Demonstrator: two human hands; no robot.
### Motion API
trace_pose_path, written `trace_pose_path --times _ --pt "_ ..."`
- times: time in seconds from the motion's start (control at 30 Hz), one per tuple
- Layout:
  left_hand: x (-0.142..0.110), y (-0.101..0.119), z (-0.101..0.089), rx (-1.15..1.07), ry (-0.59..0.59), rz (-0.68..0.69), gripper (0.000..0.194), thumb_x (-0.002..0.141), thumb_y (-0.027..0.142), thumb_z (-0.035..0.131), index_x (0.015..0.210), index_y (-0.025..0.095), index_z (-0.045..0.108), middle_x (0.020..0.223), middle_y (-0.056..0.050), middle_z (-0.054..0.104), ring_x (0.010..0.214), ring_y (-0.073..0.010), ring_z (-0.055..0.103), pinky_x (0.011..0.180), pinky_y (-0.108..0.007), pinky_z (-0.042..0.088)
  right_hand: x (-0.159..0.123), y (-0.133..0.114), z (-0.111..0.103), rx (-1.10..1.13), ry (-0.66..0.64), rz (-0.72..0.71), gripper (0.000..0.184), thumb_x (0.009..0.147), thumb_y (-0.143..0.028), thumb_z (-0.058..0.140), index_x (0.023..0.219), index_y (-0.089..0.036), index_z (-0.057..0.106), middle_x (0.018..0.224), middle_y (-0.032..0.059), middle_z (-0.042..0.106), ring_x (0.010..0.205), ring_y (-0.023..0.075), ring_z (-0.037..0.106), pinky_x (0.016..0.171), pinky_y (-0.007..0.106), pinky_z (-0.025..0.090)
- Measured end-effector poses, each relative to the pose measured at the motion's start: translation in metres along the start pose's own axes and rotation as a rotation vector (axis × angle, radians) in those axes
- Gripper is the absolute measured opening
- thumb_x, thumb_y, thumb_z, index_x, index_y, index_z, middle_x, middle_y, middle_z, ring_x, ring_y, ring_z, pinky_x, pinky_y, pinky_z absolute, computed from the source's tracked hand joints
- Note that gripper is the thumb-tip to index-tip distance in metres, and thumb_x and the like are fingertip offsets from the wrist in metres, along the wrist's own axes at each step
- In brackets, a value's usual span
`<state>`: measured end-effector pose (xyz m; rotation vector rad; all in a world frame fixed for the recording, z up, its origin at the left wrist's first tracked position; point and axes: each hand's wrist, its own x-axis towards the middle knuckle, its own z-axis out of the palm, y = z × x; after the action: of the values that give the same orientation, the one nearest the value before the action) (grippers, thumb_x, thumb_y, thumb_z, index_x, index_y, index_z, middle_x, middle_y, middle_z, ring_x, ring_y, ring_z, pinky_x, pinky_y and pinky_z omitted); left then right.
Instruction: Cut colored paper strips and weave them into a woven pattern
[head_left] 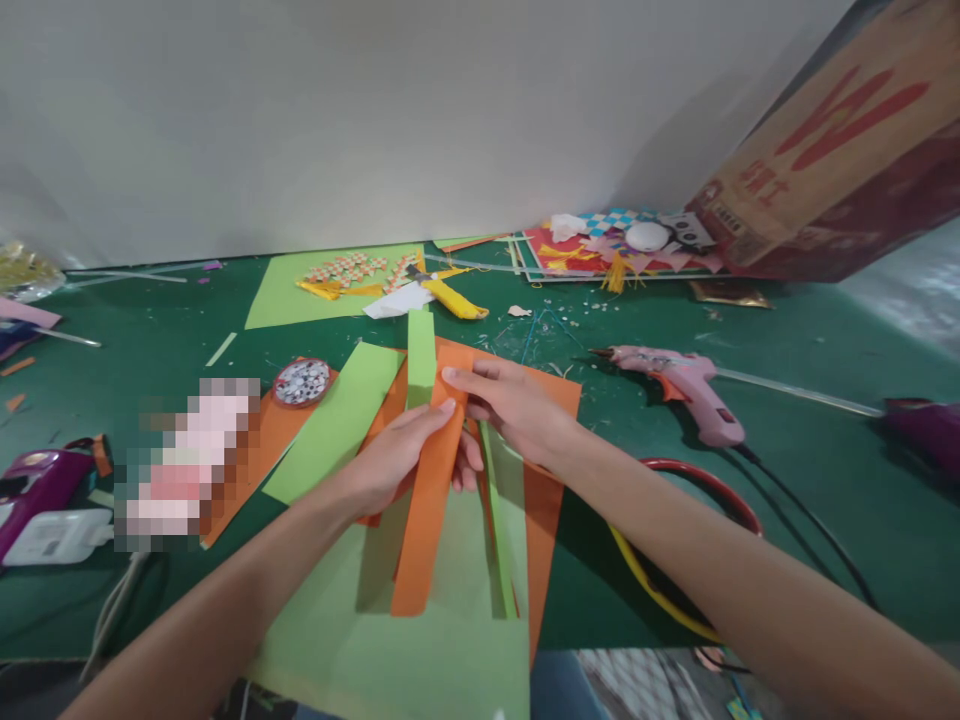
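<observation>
Both my hands grip one orange paper strip (427, 510) that slants down over a sheet of light green paper (480, 660). My left hand (405, 445) presses its thumb on the strip's face, fingers behind it. Near the strip's upper end, my right hand (506, 400) pinches it between thumb and fingers. Behind the hands stands a light green strip (421, 360); another green strip edge (501, 550) shows below my right hand. A wider green piece (337, 425) lies to the left, and orange paper (546, 500) shows to the right.
A pink glue gun (682, 380) with a cord lies at right, beside red and yellow rings (705, 480). Yellow-handled scissors (454, 297) rest at the back. A round container of googly eyes (301, 382) is at left. A paper bag (840, 150) stands back right.
</observation>
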<state>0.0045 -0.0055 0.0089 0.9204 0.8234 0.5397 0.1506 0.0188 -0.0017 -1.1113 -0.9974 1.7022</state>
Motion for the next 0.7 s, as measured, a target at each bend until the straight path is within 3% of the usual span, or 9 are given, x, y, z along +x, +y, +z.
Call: trace_pose_path --times 0.2,0.7 --pt "0.0009 -0.0018 -0.0013 0.002 0.009 0.014 0.053 0.099 0.034 0.036 0.063 0.010 0.066 0.057 -0.007 0.064 0.050 -0.0116 0.058 0.055 -0.022 0.046 -0.0006 -0.0021 0.0011 -0.006 0.014 -0.010 0.032 0.063 -0.039 0.075 0.055 -0.017 0.053 0.047 -0.0077 0.040 0.044 0.0038 0.029 0.047 0.025 0.020" --pt "-0.0004 -0.0033 -0.0015 0.158 0.047 0.101 0.048 0.092 0.041 0.043 0.059 0.011 0.063 0.059 -0.007 0.064 0.049 -0.0129 0.059 0.052 -0.023 0.046 0.0036 -0.0034 -0.0020 0.036 0.002 0.033 0.037 0.058 -0.045 0.079 0.053 -0.017 0.055 0.052 -0.0048 0.047 0.049 0.0065 0.040 0.050 0.026 0.032"
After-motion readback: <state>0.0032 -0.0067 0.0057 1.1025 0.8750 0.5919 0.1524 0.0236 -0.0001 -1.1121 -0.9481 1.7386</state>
